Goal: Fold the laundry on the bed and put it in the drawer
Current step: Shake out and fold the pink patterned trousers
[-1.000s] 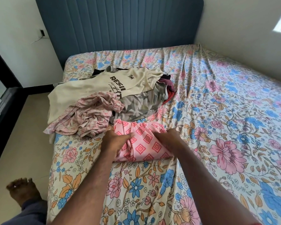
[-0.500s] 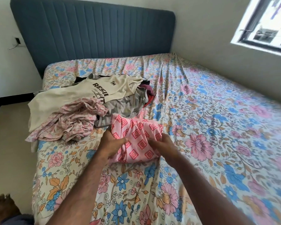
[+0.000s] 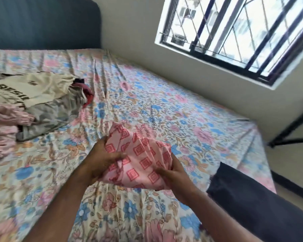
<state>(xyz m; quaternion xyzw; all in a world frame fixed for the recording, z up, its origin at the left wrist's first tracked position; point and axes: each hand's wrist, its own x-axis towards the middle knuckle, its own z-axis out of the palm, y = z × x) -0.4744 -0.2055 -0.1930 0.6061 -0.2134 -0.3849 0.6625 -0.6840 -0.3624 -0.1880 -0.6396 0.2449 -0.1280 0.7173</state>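
Lifted off the floral bed sheet (image 3: pixel 147 105) now, the folded pink garment (image 3: pixel 140 158) sits gripped between left hand (image 3: pixel 101 158) and right hand (image 3: pixel 171 173), fingers curled round it.

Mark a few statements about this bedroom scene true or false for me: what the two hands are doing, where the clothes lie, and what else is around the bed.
1. Both hands hold the folded pink cloth with red square print. True: the left hand and right hand grip its two sides.
2. The cream T-shirt with black lettering lies in the heap of unfolded clothes. True.
3. The heap lies right of the hands. False: it lies to their left.
4. The floral bedsheet is plain white. False: it bears pink and blue flowers.
5. The barred window is covered by a curtain. False: it is uncovered and bright.
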